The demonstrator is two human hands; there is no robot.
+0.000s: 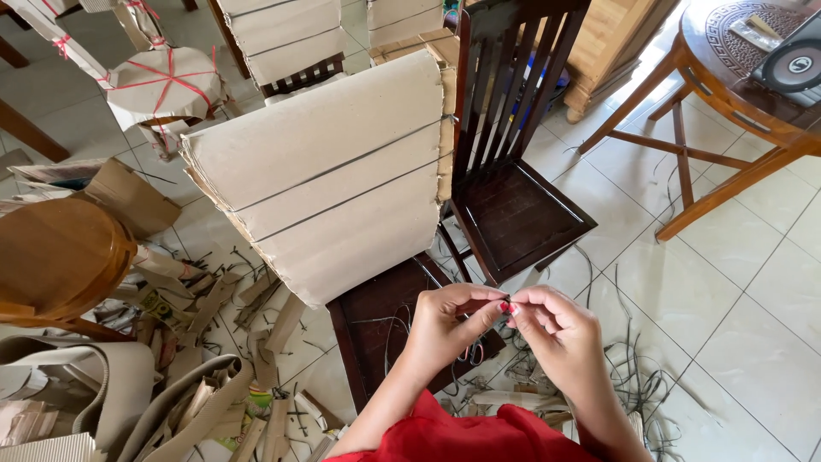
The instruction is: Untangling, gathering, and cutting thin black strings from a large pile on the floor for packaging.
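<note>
Both hands, left hand (446, 323) and right hand (556, 329), pinching red string (505, 306) beside cardboard-wrapped chair (333, 175)

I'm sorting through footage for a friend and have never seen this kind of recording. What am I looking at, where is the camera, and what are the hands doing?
The camera sits on a person's head and looks down, so the two bare hands at the bottom are the wearer's own. The left hand and right hand meet in front of the body, pinching something small and thin with the fingers; it is too small to identify. Below them stands a dark wooden chair with its back wrapped in cardboard bound by thin straps. A second, unwrapped dark chair stands behind. Cardboard scraps and cut strap pieces lie on the tiled floor.
</note>
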